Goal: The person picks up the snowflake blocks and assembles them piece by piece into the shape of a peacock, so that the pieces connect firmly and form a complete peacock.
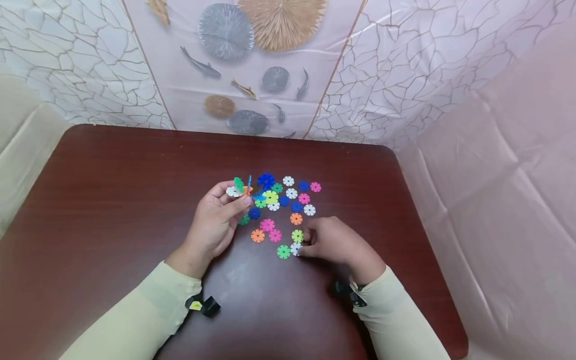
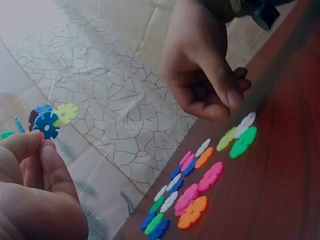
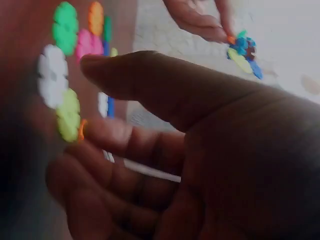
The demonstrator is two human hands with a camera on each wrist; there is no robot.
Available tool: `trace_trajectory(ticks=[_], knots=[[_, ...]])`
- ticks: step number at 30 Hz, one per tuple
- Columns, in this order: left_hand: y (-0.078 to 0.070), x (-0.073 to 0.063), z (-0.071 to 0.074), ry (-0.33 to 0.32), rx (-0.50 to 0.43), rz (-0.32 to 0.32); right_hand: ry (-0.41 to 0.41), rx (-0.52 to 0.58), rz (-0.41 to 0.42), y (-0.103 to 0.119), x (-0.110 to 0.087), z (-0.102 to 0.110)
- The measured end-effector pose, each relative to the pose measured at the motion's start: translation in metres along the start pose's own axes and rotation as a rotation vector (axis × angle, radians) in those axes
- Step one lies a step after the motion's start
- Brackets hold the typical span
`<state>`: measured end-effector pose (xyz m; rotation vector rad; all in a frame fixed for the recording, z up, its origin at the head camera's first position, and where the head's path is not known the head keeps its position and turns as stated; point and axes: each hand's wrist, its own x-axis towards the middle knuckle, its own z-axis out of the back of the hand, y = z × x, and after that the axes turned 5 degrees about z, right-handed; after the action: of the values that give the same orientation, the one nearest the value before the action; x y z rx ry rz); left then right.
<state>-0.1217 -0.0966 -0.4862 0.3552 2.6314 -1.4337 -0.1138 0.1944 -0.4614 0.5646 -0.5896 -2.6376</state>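
My left hand (image 1: 208, 227) pinches a cluster of joined notched plastic discs (image 2: 47, 125) between thumb and fingers, raised above the table. Blue, yellow-green, green, orange and white discs show in that cluster. Low over the table is my right hand (image 1: 339, 245), beside a loose white disc (image 1: 295, 248) and a yellow-green disc (image 1: 297, 235). In the right wrist view its thumb and index finger stand apart with nothing visible between them, and the other fingers are bent. A green disc (image 3: 65, 28) lies next to the white one; whether the thumb touches the white disc I cannot tell.
Several loose notched discs in pink, blue, white, green and orange lie across the middle of the brown table (image 1: 112, 200), among them an orange disc (image 1: 258, 236) and a pink disc (image 1: 316, 187). A patterned covering (image 1: 382, 85) hangs behind the far edge.
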Motion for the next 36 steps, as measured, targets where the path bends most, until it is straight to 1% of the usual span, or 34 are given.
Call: trace_trajectory(ticks=[1,4,8,11,15,18,20,22,23,24,27,29,30,32,36], knots=[[0.001,-0.001,0.001,0.000,-0.012,0.004,0.002,-0.011,-0.033,0.002,0.000,-0.003],[0.004,-0.006,0.005,-0.001,-0.033,0.004,0.010,-0.031,-0.072,0.006,0.003,-0.013],[0.008,-0.012,0.008,0.002,-0.014,-0.021,0.007,-0.037,-0.075,0.007,0.009,-0.021],[0.011,-0.011,0.007,0.017,0.017,-0.045,0.003,-0.013,-0.075,0.002,0.013,-0.021],[0.012,-0.007,0.002,0.037,0.060,-0.078,0.015,0.081,-0.048,-0.009,0.012,-0.014],[0.012,-0.004,-0.004,0.052,0.089,-0.105,0.021,0.167,0.010,-0.017,0.008,-0.004],[0.012,-0.003,-0.006,0.058,0.094,-0.116,-0.001,0.243,0.044,-0.021,0.005,0.004],[0.013,-0.003,-0.008,0.055,0.092,-0.115,-0.075,0.309,0.074,-0.020,0.002,0.017],[0.013,-0.003,-0.009,0.052,0.091,-0.111,-0.136,0.337,0.081,-0.017,0.000,0.023],[0.013,-0.003,-0.009,0.049,0.090,-0.109,-0.210,0.361,0.091,-0.014,-0.001,0.030],[0.011,-0.004,-0.011,0.033,0.120,-0.115,-0.448,0.400,0.166,0.002,0.000,0.051],[0.008,-0.005,-0.014,0.019,0.147,-0.134,-0.561,0.422,0.225,0.015,0.003,0.061],[0.007,-0.006,-0.015,0.013,0.157,-0.145,-0.592,0.436,0.259,0.021,0.004,0.064],[0.004,-0.009,-0.019,0.003,0.174,-0.160,-0.616,0.464,0.305,0.033,0.007,0.067],[0.001,-0.012,-0.027,0.015,0.181,-0.179,-0.606,0.492,0.329,0.045,0.006,0.065]])
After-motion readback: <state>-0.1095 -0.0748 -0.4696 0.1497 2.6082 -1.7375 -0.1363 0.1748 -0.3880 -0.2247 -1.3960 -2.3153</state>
